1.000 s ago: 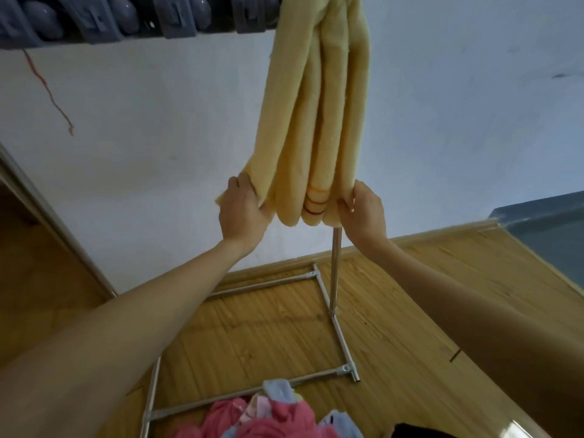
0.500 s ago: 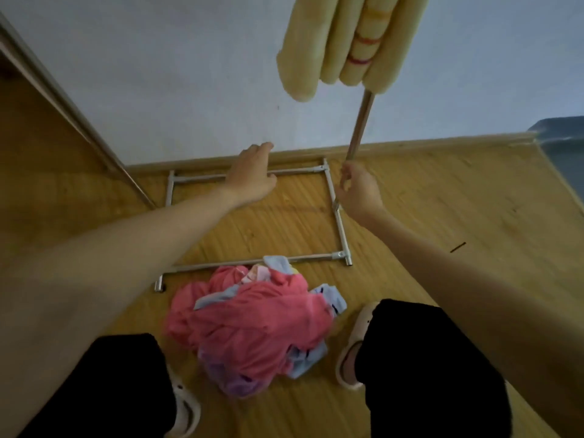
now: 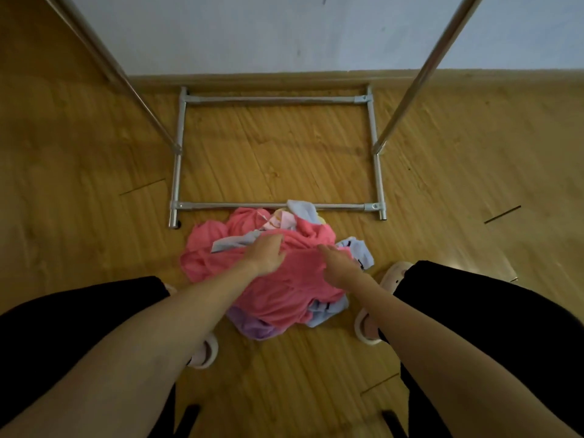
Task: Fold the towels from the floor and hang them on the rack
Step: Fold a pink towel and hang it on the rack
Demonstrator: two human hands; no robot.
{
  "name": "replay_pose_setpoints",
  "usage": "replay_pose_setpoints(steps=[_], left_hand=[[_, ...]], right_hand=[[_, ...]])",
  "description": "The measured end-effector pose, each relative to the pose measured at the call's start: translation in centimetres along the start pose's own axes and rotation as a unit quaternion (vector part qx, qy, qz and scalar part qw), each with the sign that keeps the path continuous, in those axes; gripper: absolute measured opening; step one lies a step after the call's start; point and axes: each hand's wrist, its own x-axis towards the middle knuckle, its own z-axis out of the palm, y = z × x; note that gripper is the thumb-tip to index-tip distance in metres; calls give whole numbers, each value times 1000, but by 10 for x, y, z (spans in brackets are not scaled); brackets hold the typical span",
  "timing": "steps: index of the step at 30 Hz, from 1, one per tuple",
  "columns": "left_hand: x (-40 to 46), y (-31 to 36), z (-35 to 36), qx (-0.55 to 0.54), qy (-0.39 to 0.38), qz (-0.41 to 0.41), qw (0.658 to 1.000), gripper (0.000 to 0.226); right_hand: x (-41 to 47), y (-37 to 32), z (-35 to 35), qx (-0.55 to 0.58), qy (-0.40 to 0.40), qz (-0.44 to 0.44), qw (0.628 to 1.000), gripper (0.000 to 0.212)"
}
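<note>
A heap of towels lies on the wooden floor between my feet, topped by a big pink towel. Light blue and purple towels stick out from under it. My left hand is down on the pink towel near the top of the heap, fingers bent onto the cloth. My right hand reaches onto the same towel with its fingers stretched forward. Whether either hand pinches the fabric is not visible. The metal rack's base frame stands just beyond the heap. The rack's top bar is out of view.
Two slanted rack poles rise at left and right. The white wall and a wooden skirting board close the far side. My legs in black trousers and pale slippers flank the heap.
The view has tilted down from the hung yellow towel to the floor. Both hands left the yellow towel and dropped onto the pink towel on the heap.
</note>
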Motion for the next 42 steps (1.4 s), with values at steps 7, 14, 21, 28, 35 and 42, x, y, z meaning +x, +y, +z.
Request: replay_pose_setpoints(steps=[7,14,21,28,35,42], left_hand=[[13,-9,48,46,-26,-2,999,47],[-5,3,35,-28,101,31,994,21],[-67,12,-26,-89,272,42,957,19],[-128,38,-89,-100,369,35,923,19],[-166,88,-143,-51,331,104,936,19],[-220,153,-195,-116,273,175,939,14]], right_hand=[[13,1,16,-22,36,-28,999,63],[9,-1,11,-91,107,-53,989,32],[-32,14,-25,-123,118,-72,983,16],[-117,-9,-74,18,142,-96,985,27],[-229,-96,-146,216,284,-210,910,17],[-308,-160,-210,430,356,-230,797,21]])
